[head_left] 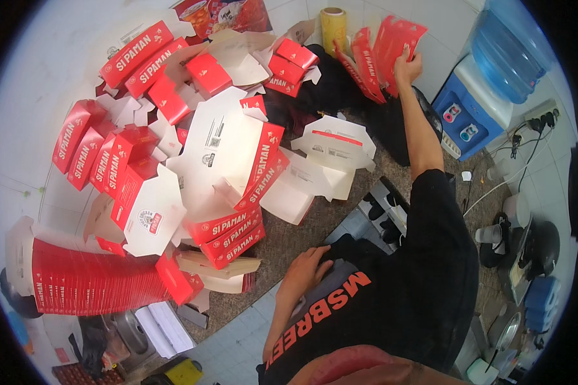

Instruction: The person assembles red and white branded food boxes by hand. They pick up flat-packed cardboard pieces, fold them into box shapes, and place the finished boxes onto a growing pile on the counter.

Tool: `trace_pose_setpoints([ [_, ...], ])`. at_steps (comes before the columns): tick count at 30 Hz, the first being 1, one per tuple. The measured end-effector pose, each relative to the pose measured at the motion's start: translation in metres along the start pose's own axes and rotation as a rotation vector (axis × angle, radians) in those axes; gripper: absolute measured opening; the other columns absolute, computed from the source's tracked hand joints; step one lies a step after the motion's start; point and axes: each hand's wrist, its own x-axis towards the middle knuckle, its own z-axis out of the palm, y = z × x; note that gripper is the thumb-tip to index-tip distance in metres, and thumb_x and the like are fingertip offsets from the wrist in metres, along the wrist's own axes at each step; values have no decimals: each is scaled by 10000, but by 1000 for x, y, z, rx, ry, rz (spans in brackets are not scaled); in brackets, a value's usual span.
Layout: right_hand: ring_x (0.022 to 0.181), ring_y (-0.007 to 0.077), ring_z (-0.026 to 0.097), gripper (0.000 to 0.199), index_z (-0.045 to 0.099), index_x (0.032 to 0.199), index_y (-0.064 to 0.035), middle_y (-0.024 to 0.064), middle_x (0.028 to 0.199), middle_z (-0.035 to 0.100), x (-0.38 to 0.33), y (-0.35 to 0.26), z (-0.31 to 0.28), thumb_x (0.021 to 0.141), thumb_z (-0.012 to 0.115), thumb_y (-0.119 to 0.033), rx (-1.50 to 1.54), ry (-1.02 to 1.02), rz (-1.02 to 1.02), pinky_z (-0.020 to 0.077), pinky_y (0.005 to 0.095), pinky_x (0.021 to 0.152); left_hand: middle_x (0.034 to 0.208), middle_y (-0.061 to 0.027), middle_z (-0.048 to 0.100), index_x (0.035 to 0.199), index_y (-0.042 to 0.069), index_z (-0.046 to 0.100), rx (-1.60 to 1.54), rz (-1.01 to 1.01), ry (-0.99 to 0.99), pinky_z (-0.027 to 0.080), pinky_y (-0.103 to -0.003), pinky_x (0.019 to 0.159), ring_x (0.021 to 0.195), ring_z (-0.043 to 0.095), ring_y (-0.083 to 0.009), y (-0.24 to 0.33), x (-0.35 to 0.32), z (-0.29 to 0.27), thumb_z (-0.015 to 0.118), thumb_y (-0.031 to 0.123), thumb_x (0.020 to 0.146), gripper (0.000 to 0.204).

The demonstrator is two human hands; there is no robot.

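My right arm stretches toward the back right of the counter, and its hand [408,68] is closed on the edge of a flat red packet [399,46]. More red packets [366,67] lean upright just left of it, beside a roll of yellowish wrap [332,32]. Low in front of my black shirt, my left hand [305,273] lies with fingers extended and holds nothing. Nearest to it are folded red and white cardboard boxes [234,240], stacked. A large open box [228,138] stands in the middle of the pile.
A long row of flat red box blanks [96,276] fills the left front. Several made-up boxes [135,54] are heaped behind. At the right stand a blue and white water dispenser [472,106], cables [526,138] and a plastic cup [489,235]. White papers [164,327] lie at the lower left.
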Motion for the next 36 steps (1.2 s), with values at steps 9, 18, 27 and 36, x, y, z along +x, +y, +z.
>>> trace_pose_setpoints([
  [9,712,410,637,139,648,1026,-41,215,811,654,8,-200,-234,988,640,-174,111,-385,-523,493,422,647,1328,-169,598,1403,117,557,160,68,125,435,-503,1072,1278,544,-390,40,-29,-24,740,251,903,549],
  [18,866,292,688,93,719,907,-51,75,855,706,-80,-245,-487,816,738,-58,418,-1615,-487,522,401,722,1283,-208,606,1327,99,601,328,555,259,469,-492,959,1195,577,-372,126,-22,-86,808,246,822,566],
  [27,1078,332,639,248,699,1101,-57,137,1117,706,-182,-193,-523,930,720,-235,444,-1754,-6,424,447,974,898,-64,729,1118,-27,661,-775,-195,-972,570,-291,683,801,713,-139,-9,-31,17,672,224,1000,278],
  [36,714,464,650,252,724,833,13,262,713,639,-225,-189,-504,916,663,-217,-52,-1671,-86,517,481,697,1162,-97,698,1258,-35,643,-1381,-560,-504,562,-304,896,1012,696,-150,26,-62,52,586,231,1058,337],
])
